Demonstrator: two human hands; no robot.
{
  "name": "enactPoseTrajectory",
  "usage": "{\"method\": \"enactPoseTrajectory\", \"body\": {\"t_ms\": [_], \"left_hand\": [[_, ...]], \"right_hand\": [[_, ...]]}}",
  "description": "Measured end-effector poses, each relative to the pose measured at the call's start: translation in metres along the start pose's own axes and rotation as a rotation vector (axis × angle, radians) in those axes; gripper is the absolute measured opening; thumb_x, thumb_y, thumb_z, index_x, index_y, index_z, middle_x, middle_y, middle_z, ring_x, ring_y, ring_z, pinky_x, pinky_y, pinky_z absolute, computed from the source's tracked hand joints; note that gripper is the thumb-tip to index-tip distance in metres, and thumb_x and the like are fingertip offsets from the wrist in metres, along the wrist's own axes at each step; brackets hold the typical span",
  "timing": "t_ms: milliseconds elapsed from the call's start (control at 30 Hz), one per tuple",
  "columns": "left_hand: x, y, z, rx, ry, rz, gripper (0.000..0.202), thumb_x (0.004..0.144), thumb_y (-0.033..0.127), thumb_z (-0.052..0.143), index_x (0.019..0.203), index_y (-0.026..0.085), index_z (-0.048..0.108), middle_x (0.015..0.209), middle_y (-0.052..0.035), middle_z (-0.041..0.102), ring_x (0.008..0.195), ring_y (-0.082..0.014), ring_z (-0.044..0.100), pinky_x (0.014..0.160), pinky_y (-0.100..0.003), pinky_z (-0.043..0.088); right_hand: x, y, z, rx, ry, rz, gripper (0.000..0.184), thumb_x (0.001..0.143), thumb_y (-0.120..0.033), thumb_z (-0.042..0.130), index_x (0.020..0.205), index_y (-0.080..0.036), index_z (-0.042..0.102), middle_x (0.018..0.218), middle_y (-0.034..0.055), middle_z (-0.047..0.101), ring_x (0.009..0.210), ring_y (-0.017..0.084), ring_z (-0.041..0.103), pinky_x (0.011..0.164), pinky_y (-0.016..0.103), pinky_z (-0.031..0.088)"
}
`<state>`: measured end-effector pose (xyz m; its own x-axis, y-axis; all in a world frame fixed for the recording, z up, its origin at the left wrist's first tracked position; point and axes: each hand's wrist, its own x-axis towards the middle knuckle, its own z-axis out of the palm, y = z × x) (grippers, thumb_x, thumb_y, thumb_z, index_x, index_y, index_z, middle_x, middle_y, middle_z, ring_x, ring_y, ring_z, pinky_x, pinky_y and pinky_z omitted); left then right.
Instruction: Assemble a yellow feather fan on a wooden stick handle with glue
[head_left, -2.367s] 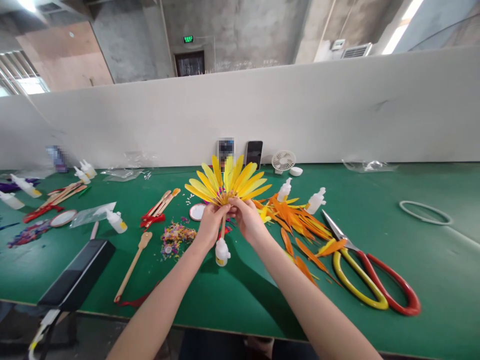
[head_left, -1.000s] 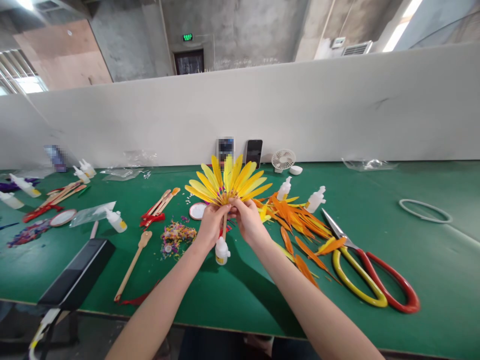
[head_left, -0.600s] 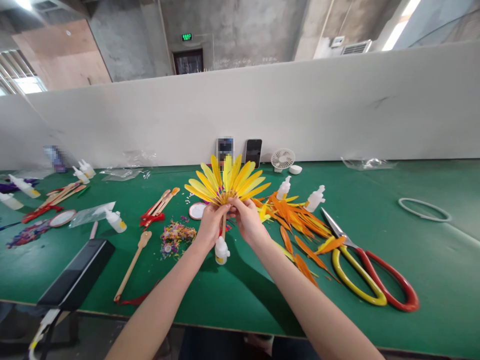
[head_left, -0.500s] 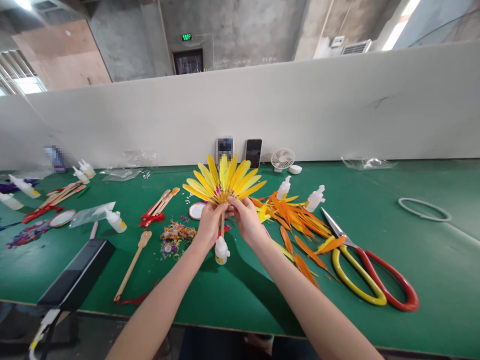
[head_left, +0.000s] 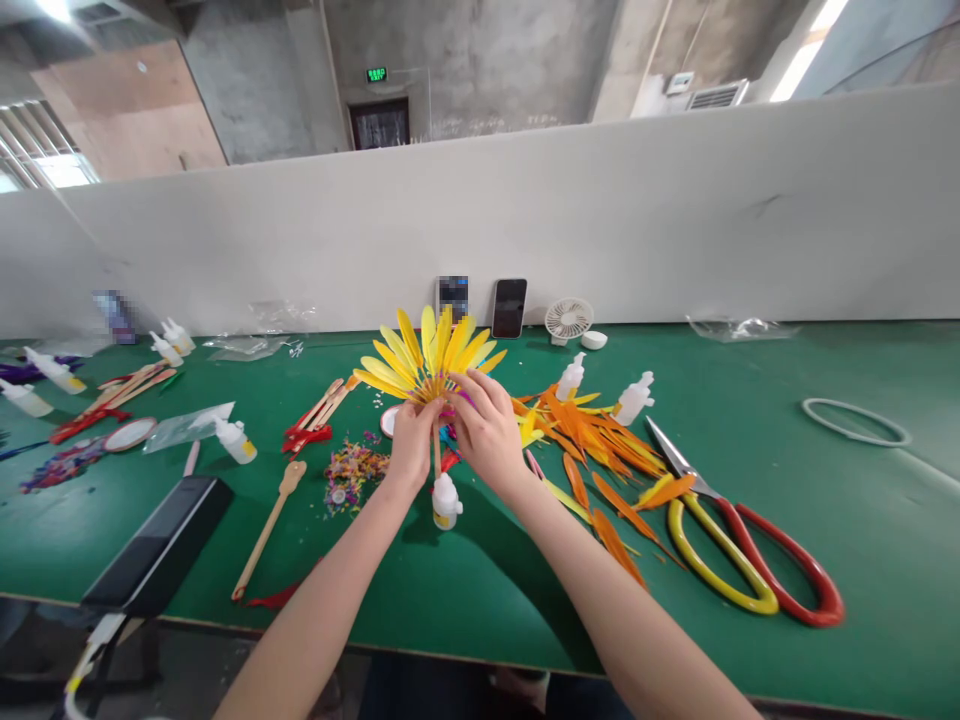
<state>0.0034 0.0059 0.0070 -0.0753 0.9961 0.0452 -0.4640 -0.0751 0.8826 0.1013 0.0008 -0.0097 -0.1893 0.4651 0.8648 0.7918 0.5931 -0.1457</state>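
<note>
Head view: a feather fan (head_left: 429, 345) stands at twelve o'clock above the desk (head_left: 750, 385), base pinched by the left hand (head_left: 412, 445), the right hand (head_left: 491, 432) half-curled at its four-o'clock edge, grip unclear. Adjusting it seems the step; the next move calls for a steady left pinch.

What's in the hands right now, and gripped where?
The left hand holds the yellow feather fan near its base, at the top of the stick. Whether the right hand grips it can't be told.
</note>
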Motion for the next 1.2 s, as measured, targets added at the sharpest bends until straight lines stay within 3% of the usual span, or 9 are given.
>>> {"method": "enactPoseTrajectory", "body": {"t_ms": [233,500,1200], "left_hand": [[0.0035,-0.0043,-0.0041,0.084,-0.005,0.032,0.014,0.059,0.018,0.062,0.072,0.013,0.059,0.061,0.0013,0.061,0.062,-0.0112,0.058,0.058,-0.020,0.040],[0.0023,-0.0027,-0.0020,0.026,-0.001,0.014,0.014,0.058,0.017,0.061,0.071,0.013,0.058,0.061,0.0016,0.061,0.063,-0.0104,0.059,0.063,-0.020,0.041],[0.0022,-0.0010,-0.0002,0.017,0.017,-0.005,0.014,0.056,0.016,0.064,0.067,0.013,0.056,0.059,0.0026,0.059,0.060,-0.0098,0.057,0.059,-0.021,0.039]], "right_hand": [[-0.0001,0.0011,0.0003,-0.026,-0.066,-0.058,0.030,0.084,-0.016,0.037,0.104,-0.019,0.060,0.110,0.0062,0.062,0.114,0.022,0.045,0.096,0.041,0.035],[-0.0003,0.0002,0.0009,-0.029,-0.038,-0.056,0.030,0.084,-0.017,0.039,0.105,-0.018,0.060,0.108,0.0057,0.063,0.111,0.022,0.048,0.095,0.041,0.036],[-0.0002,0.0009,0.0016,-0.011,-0.046,-0.040,0.027,0.083,-0.017,0.039,0.101,-0.018,0.060,0.105,0.0067,0.064,0.108,0.020,0.050,0.093,0.039,0.036]]}}
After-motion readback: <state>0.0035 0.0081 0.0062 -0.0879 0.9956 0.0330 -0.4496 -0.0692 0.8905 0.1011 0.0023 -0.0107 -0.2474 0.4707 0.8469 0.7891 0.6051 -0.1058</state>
